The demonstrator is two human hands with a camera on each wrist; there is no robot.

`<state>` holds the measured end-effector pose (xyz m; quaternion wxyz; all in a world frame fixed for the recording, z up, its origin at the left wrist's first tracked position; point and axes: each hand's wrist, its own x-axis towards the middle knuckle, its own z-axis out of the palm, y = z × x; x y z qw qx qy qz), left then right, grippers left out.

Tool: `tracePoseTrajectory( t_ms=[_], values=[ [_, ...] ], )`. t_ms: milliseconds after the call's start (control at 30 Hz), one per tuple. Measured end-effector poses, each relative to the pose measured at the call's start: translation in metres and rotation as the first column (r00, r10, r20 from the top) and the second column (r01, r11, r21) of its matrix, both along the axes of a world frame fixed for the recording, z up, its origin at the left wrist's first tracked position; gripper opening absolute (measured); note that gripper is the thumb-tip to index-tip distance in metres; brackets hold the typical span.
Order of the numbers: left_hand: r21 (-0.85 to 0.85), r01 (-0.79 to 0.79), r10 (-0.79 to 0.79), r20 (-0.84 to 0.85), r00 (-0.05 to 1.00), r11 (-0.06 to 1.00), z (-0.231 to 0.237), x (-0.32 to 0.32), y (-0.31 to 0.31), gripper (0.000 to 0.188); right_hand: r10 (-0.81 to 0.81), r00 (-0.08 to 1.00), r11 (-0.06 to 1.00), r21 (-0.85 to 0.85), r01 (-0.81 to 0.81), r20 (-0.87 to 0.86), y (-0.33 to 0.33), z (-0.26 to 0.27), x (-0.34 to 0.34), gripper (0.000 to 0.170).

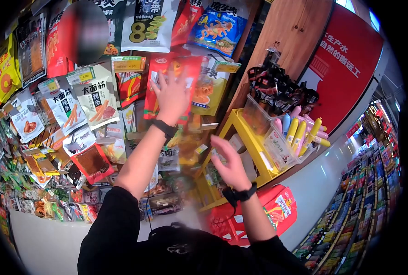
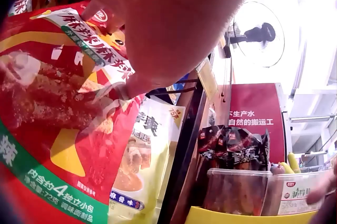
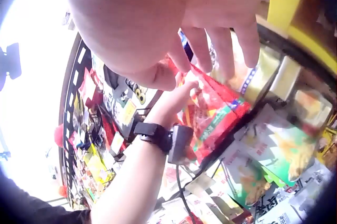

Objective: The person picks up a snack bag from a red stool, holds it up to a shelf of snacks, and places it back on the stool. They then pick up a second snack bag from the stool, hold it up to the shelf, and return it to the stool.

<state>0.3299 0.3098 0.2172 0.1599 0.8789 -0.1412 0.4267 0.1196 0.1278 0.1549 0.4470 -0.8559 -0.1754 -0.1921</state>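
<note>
My left hand (image 1: 173,96) lies with spread fingers over a red snack bag (image 1: 154,75) on the display rack. Close up in the left wrist view, the fingers touch the upper part of this red bag (image 2: 79,113), which has a green band along its bottom. Just right of it hangs a pale yellow snack bag (image 1: 213,94). My right hand (image 1: 231,162) is held in the air, lower and to the right, in front of a yellow shelf stand (image 1: 234,126). Its fingers are extended and nothing is in them, as the right wrist view of the hand (image 3: 210,3) also shows.
Rows of hanging snack bags (image 1: 96,101) fill the rack to the left. On the yellow stand are clear plastic tubs (image 1: 279,149) with yellow and pink sticks and dark packets (image 1: 277,87). A red basket (image 1: 234,229) sits below, with a red bag (image 1: 277,206) beside my right forearm.
</note>
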Motion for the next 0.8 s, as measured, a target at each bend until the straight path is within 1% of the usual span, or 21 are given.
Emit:
tracePoseTrajectory(
  t_ms=[67, 133, 167, 200, 267, 300, 333, 400, 433, 500, 533, 567, 600, 667, 700, 733, 800],
  values=[
    [-0.011, -0.003, 0.003, 0.011, 1.0, 1.0, 0.002, 0.004, -0.003, 0.077, -0.024, 0.996, 1.0, -0.001, 0.024, -0.084, -0.015, -0.005, -0.038, 0.05],
    [0.022, -0.048, 0.049, -0.007, 0.999, 0.999, 0.003, 0.005, -0.005, 0.078, -0.071, 0.981, 0.99, 0.106, 0.091, -0.181, -0.035, -0.021, -0.076, 0.045],
    [0.023, -0.072, 0.071, 0.028, 0.997, 0.997, 0.003, 0.007, -0.006, 0.079, -0.1, 0.97, 0.967, 0.209, 0.147, -0.221, -0.043, -0.029, -0.096, 0.042],
    [0.023, -0.066, 0.066, 0.028, 0.997, 0.998, 0.003, 0.009, -0.007, 0.079, -0.123, 0.956, 0.929, 0.309, 0.205, -0.265, -0.05, -0.035, -0.117, 0.04],
    [0.027, -0.089, 0.088, 0.025, 0.996, 0.996, 0.003, 0.013, -0.009, 0.08, -0.214, 0.91, 0.887, 0.32, 0.334, -0.355, -0.065, -0.04, -0.16, 0.037],
    [0.047, -0.098, 0.099, -0.012, 0.995, 0.994, 0.006, 0.01, -0.011, 0.081, -0.258, 0.907, 0.89, 0.283, 0.357, -0.334, -0.079, -0.053, -0.178, 0.036],
    [0.049, -0.089, 0.089, -0.01, 0.996, 0.995, 0.009, 0.006, -0.013, 0.081, -0.266, 0.905, 0.886, 0.285, 0.366, -0.333, -0.088, -0.058, -0.196, 0.036],
    [0.021, -0.078, 0.08, -0.092, 0.993, 0.997, 0.011, -0.002, -0.018, 0.081, -0.339, 0.864, 0.78, 0.403, 0.479, -0.373, -0.1, -0.065, -0.227, 0.033],
    [0.002, -0.052, 0.052, -0.089, 0.995, 0.999, 0.01, -0.008, -0.018, 0.081, -0.349, 0.86, 0.771, 0.407, 0.49, -0.372, -0.108, -0.068, -0.238, 0.033],
    [-0.019, -0.028, 0.026, -0.097, 0.995, 0.999, 0.0, -0.014, -0.02, 0.08, -0.506, 0.788, 0.724, 0.324, 0.609, -0.352, -0.124, -0.075, -0.258, 0.029],
    [-0.043, -0.02, 0.015, -0.105, 0.994, 0.999, -0.001, -0.021, -0.022, 0.079, -0.523, 0.778, 0.706, 0.333, 0.625, -0.35, -0.132, -0.079, -0.266, 0.029],
    [-0.06, 0.04, -0.047, -0.127, 0.991, 0.997, -0.005, -0.031, -0.023, 0.077, -0.565, 0.753, 0.679, 0.329, 0.657, -0.338, -0.139, -0.083, -0.273, 0.028],
    [-0.091, 0.061, -0.075, -0.166, 0.983, 0.994, -0.009, -0.042, -0.027, 0.076, -0.606, 0.724, 0.648, 0.325, 0.689, -0.33, -0.143, -0.087, -0.28, 0.027],
    [-0.172, 0.248, -0.263, -0.066, 0.963, 0.953, -0.024, -0.06, -0.032, 0.068, -0.644, 0.696, 0.603, 0.348, 0.718, -0.319, -0.145, -0.086, -0.292, 0.026],
    [-0.268, 0.371, -0.389, -0.018, 0.921, 0.889, -0.029, -0.072, -0.033, 0.06, -0.657, 0.685, 0.604, 0.323, 0.728, -0.315, -0.146, -0.084, -0.297, 0.026],
    [-0.355, 0.486, -0.506, 0.041, 0.862, 0.799, -0.033, -0.086, -0.034, 0.052, -0.671, 0.675, 0.605, 0.3, 0.737, -0.307, -0.149, -0.082, -0.301, 0.026],
    [-0.447, 0.547, -0.574, 0.086, 0.814, 0.708, -0.04, -0.122, -0.042, 0.04, -0.69, 0.654, 0.573, 0.32, 0.755, -0.308, -0.149, -0.075, -0.312, 0.026]
  ],
)
